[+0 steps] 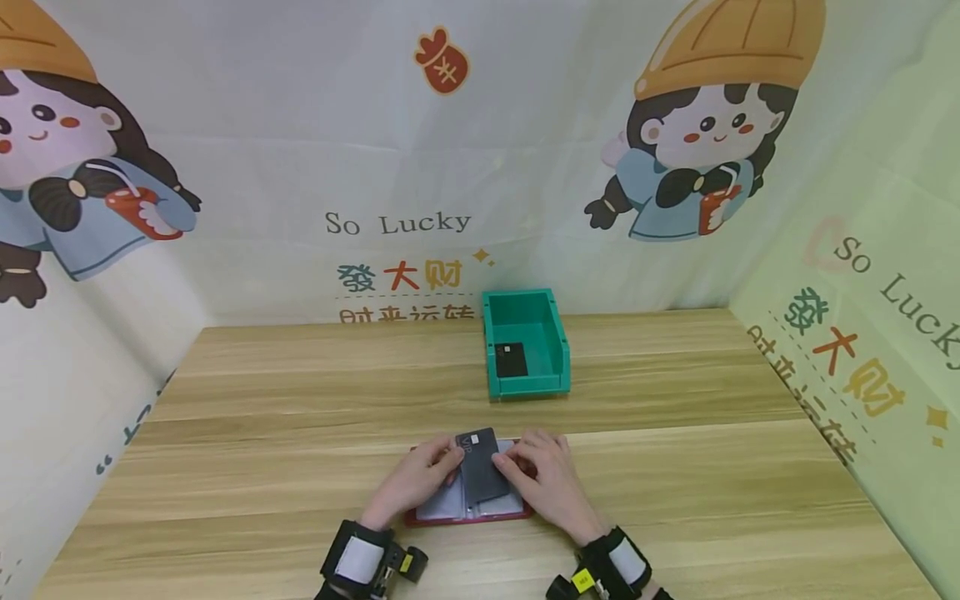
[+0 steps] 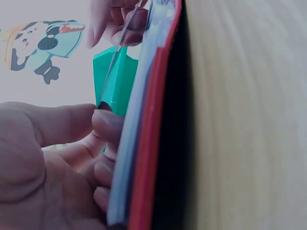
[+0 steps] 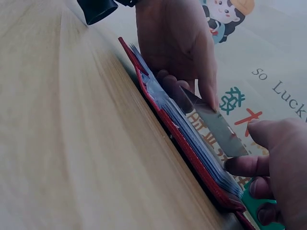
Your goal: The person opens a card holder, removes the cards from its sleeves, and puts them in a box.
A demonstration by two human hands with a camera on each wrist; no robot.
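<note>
Pinching one dark card (image 1: 480,467) between two hands' fingers (image 1: 450,457) over one red card holder (image 1: 468,515).

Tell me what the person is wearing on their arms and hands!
The hands are bare: no gloves, no rings to be seen. The left hand has a black strap with a white patch round the wrist and a small black camera. The right hand has the same black strap with a white patch, plus a little yellow sticker.
</note>
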